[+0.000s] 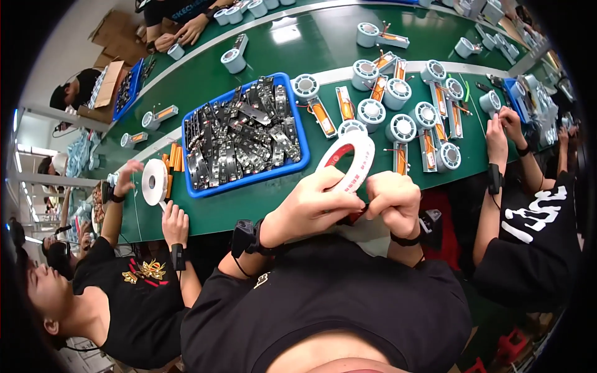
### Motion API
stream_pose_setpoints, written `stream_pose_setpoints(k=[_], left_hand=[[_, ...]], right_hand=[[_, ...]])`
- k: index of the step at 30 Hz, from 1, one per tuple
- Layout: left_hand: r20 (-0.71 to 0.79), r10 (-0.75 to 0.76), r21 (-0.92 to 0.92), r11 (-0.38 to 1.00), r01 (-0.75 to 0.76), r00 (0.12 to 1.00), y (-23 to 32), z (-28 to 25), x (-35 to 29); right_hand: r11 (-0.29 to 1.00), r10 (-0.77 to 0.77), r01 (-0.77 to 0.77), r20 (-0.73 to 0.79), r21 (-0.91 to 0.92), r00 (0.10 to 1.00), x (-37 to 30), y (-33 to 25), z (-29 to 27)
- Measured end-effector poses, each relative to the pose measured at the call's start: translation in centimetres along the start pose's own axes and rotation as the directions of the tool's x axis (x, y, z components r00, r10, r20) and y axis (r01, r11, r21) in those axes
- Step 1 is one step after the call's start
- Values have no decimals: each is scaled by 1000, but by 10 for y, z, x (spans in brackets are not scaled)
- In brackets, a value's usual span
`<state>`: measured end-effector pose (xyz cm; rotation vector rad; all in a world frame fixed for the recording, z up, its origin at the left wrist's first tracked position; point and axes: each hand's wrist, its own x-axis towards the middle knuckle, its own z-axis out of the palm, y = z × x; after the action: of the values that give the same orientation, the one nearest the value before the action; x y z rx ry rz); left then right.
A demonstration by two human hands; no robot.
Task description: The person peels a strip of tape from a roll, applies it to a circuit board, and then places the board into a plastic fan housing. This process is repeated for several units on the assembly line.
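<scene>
My left hand [314, 202] grips a roll of tape [362, 163], a white ring with a red inner core, held upright over the table's near edge. Close beside it, my right hand [395, 202] is closed, its fingers curled toward the left thumb. What the right fingers pinch is hidden; a small dark and red bit shows between the hands. Beyond the roll stand several pale blue round fan-like housings [371, 112], many joined to flat arms with orange cells [321, 117]. To the left lies a blue tray [297, 163] heaped with small black circuit boards [245, 133].
A green table [286, 56] curves across the view. At left, a person's hands are near a white tape roll [153, 181] and orange cells [176, 156]. At right, another person's hands [500, 133] work on a housing [490, 101]. Blue trays and cartons [115, 40] stand farther off.
</scene>
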<state>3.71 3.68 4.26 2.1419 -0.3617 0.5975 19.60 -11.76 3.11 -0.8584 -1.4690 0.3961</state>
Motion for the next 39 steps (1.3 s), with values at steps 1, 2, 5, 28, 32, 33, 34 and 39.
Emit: stream_pose_setpoints(k=[1,2,5,28,32,33,34,39], left_hand=[[-8,-14,8,1000,14,1000,0,0,1],[-44,-39,-4,999,39,998,0,0,4],[-133,-95,-23,995,93,987,1,6,9],[-135,101,-320,937,-139,986,-25,22,30],[-165,108,-267,952,-150,980,-32,10,30],[-157,112,-232,962,-147,981,-33,6,29],[-161,106,-229,963,-141,981,-32,4,28],[-196,112,-187,971,-149,974,-26,-2,34]], right_hand=[[997,43,-43,13,70,999,-2,-1,-2],[986,85,-88,31,139,996,-3,-1,-3],[960,127,-139,65,241,990,-5,0,3],[945,312,-315,47,88,949,0,-14,-1],[947,310,-314,51,73,949,14,-4,0],[953,297,-299,34,45,954,15,-5,0],[959,281,-282,16,17,959,16,-6,-1],[961,272,-273,23,46,962,23,-2,-3]])
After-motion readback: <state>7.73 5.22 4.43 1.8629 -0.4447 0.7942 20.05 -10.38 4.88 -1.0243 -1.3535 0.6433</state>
